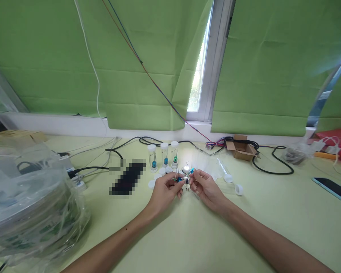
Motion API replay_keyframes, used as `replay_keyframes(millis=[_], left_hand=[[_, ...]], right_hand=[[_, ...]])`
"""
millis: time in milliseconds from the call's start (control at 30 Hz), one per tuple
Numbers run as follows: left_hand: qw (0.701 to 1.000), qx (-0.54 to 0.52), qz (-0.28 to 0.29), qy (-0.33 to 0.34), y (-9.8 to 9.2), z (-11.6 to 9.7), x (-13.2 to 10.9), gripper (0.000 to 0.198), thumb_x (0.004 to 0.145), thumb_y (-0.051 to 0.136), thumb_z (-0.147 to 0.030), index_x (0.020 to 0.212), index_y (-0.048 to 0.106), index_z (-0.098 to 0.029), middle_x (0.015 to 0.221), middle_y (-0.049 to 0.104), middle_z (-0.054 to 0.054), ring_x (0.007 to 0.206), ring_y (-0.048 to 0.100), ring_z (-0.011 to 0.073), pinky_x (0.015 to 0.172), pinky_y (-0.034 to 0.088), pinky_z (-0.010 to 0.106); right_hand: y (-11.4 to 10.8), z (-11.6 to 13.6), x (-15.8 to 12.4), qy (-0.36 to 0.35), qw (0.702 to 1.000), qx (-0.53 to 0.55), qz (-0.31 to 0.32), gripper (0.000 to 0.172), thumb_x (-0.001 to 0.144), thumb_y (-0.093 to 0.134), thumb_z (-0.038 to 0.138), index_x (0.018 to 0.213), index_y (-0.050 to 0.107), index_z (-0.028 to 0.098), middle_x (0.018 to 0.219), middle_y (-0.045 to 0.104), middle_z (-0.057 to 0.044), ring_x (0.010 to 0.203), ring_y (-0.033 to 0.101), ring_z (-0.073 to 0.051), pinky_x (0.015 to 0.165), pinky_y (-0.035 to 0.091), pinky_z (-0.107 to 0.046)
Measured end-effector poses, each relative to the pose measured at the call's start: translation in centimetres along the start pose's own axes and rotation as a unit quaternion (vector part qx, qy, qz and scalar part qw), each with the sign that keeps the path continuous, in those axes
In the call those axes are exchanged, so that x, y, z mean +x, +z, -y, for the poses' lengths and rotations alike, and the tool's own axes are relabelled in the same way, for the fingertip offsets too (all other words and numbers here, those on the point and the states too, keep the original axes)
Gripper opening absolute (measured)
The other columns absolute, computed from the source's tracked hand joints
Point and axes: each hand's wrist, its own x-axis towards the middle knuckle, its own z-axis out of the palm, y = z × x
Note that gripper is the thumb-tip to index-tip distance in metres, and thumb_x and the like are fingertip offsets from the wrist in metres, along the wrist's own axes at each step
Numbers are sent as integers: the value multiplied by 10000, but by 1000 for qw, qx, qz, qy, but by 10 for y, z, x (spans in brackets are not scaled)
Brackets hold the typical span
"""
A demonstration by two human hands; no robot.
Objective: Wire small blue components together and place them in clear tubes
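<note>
My left hand [165,189] and my right hand [204,185] meet over the middle of the pale green table [187,235]. Both pinch a small bunch of LEDs [184,177] with blue and green heads and thin wire legs, held between the fingertips just above the table. Right behind them stand three clear vials [164,154] with white caps, each holding one LED. A white LED [185,168] glows on the table just beyond my fingers.
An empty clear tube [224,170] lies on its side with a white cap [238,189] near it. Loose white caps [158,177], black cables [272,159], a small cardboard box [241,148], a plastic-wrapped stack [28,204] at left and a phone [333,188] at right.
</note>
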Motion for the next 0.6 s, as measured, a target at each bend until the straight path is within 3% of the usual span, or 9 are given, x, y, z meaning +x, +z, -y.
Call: replay_keyframes(millis=[333, 600], left_hand=[[993, 90, 9, 81, -3, 12, 0, 187, 851, 625, -343, 925, 664, -176, 810, 621, 23, 542, 591, 121, 532, 503, 258], [990, 108, 9, 85, -3, 9, -1, 164, 855, 616, -331, 914, 658, -183, 753, 612, 7, 525, 583, 119, 530, 494, 251]], right_hand=[[0, -2, 0, 0, 1000, -14, -24, 352, 767, 756, 485, 734, 653, 150, 575, 634, 2, 450, 495, -64, 456, 348, -195], [0, -3, 2, 0, 1000, -14, -22, 343, 765, 761, 475, 738, 649, 152, 567, 636, 3, 436, 485, -58, 428, 324, -182]])
